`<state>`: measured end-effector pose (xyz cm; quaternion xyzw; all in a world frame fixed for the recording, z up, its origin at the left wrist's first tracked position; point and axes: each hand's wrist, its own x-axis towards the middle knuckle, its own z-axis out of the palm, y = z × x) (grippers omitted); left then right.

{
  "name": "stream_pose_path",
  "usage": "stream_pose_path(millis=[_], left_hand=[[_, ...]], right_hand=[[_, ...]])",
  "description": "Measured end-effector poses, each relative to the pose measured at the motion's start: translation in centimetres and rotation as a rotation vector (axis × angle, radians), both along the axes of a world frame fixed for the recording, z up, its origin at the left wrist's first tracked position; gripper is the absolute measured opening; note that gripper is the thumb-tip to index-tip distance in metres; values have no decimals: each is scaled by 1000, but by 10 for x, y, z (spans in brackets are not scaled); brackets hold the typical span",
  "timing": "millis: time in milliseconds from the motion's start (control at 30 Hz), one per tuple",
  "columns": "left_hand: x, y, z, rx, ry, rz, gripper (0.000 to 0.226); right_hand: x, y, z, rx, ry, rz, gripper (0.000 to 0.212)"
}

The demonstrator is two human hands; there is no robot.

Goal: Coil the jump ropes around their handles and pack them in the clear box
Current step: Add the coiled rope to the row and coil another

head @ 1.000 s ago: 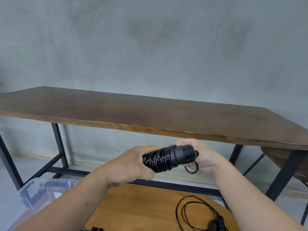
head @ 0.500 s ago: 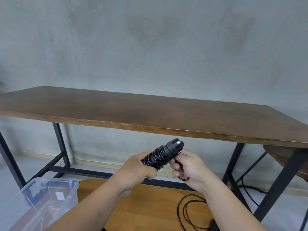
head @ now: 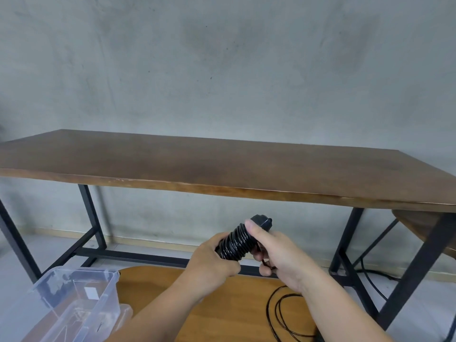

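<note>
Brown wooden table (head: 222, 169) against grey wall (head: 222, 58)

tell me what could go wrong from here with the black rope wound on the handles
The coil on the black jump rope handles could spring loose: the last rope end sits only pinched in the right hand, while the left hand grips the lower end. The clear plastic box stands far left, so carrying it there may slacken the turns.

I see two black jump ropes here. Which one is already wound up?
The jump rope in the hands, held up by the left hand and right hand, wound tightly round its handles. The other rope lies in loose loops on the low wooden table.
</note>
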<state>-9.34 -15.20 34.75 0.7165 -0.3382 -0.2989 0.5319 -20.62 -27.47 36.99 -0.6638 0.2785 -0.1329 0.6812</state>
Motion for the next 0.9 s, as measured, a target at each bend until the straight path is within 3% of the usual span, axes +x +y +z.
stream_pose_path(millis=[133,300,433,533,700,900], left_hand=[[-1,3,-5,98,6,-48,62],[19,5,-11,313,-155,-260,98],[18,4,-3,308,-278,-169,112],[15,3,5,282,-298,-169,96],[4,0,7,179,-303,-230,34],[-10,-8,1,162,-285,-129,12]], right_hand=[[3,3,-11,3,8,-75,45],[3,4,-19,38,40,-76,47],[5,5,-17,32,57,-77,46],[4,6,-19,-34,83,-35,44],[1,13,-22,7,78,-18,42],[1,17,-23,-65,135,4,38]])
